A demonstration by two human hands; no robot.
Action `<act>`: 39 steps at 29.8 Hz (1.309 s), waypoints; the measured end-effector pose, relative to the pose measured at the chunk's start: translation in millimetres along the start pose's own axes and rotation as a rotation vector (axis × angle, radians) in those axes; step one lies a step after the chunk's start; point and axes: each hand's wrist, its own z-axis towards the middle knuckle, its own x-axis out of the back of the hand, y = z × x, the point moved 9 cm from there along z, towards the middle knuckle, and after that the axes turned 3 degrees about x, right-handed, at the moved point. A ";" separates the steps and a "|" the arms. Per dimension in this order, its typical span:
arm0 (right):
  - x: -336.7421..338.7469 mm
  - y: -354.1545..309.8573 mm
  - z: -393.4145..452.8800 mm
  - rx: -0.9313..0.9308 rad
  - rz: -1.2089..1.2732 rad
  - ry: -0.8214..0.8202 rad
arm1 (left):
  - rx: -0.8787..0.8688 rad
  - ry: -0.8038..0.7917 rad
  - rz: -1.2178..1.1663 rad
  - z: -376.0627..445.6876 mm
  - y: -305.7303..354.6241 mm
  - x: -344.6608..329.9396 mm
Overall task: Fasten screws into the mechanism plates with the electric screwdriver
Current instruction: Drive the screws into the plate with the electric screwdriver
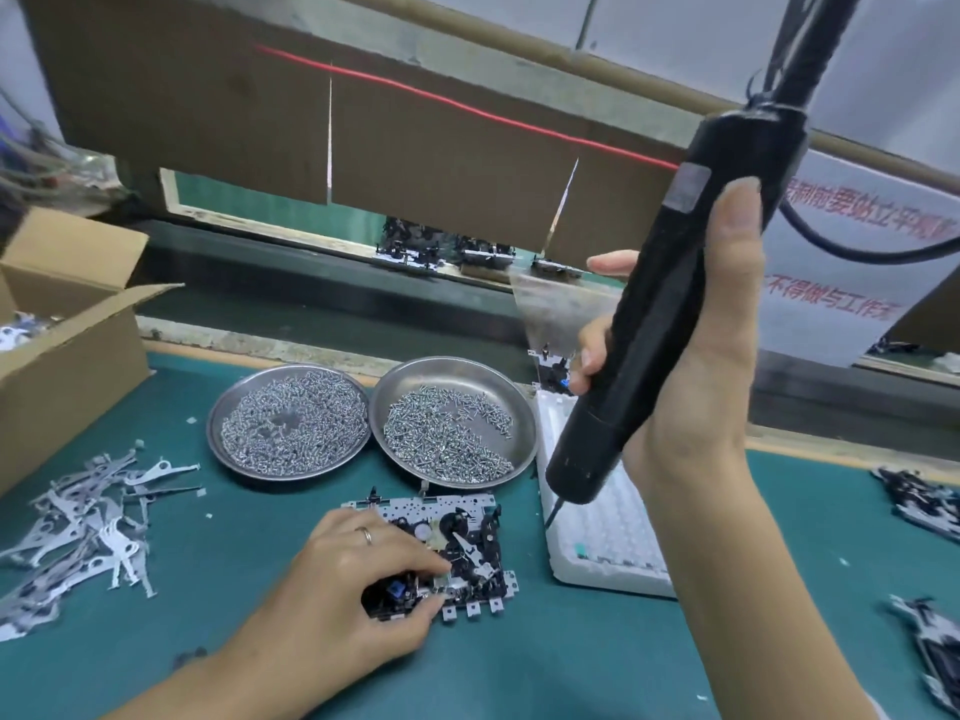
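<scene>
One mechanism plate (447, 553) lies under my left hand (358, 579), fingers pinching its near edge; my right hand (691, 356) grips the electric screwdriver (670, 314) raised, so I judge fastening unfinished

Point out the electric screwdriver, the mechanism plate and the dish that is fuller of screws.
electric screwdriver (670, 324): head view, middle of its black body.
mechanism plate (462, 543): head view, its centre.
fuller dish (218, 407): head view, left rim.

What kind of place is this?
Most likely a factory assembly-line bench. A corded electric screwdriver hangs in the right hand, two steel dishes of screws sit by the mechanism plate, and more mechanisms ride a conveyor belt behind.
</scene>
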 end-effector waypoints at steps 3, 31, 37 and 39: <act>-6.3 -1.3 -1.9 -0.001 0.060 -0.042 | -0.004 -0.003 -0.006 1.4 1.6 0.6; -42.8 49.2 -51.6 0.141 0.164 -0.238 | 0.092 -0.035 0.020 -1.4 -2.8 -1.9; -41.4 54.5 -52.7 0.127 0.149 -0.218 | 0.086 -0.048 0.032 -1.3 -3.5 -3.0; -41.1 55.1 -53.2 0.120 0.142 -0.215 | 0.082 -0.046 0.023 -2.0 -3.3 -2.8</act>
